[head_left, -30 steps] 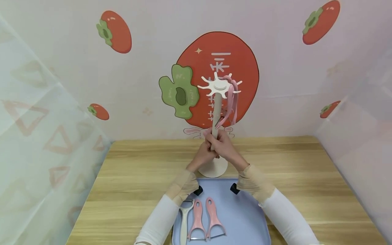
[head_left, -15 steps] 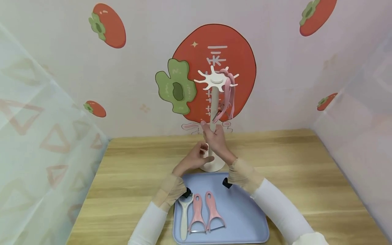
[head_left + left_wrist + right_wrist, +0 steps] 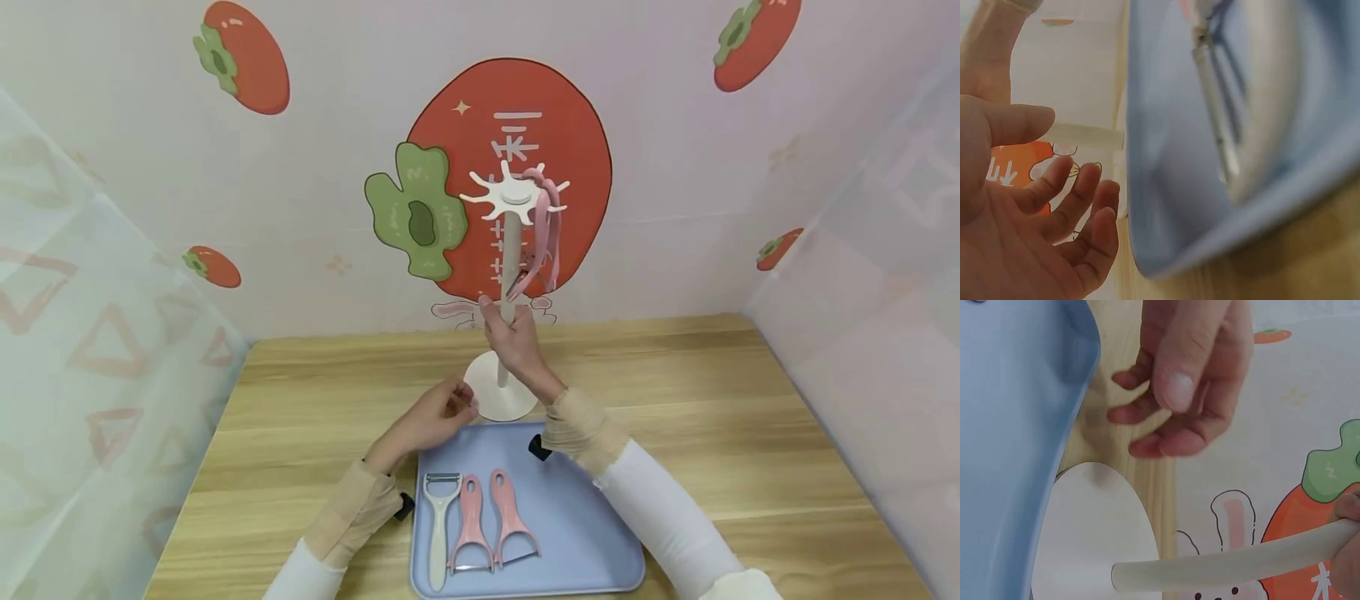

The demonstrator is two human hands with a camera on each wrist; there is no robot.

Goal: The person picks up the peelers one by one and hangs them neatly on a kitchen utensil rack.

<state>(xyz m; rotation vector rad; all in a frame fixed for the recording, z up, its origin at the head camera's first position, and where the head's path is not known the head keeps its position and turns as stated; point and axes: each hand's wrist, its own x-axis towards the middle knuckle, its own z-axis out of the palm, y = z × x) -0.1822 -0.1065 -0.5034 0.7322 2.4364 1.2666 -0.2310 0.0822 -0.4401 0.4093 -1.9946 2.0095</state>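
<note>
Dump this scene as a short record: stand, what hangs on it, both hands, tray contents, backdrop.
stand: white stand on the wooden table, just beyond the tray
hung: pink peelers on one side of the pronged top; count unclear
right_hand: right hand grips the pole
left_hand: left hand near the round base, fingers loosely bent, holding nothing
tray_color: blue
tray_contents: one white peeler, blade end away from the person; two pink peelers, blade ends toward the person
backdrop: red fruit print
</note>
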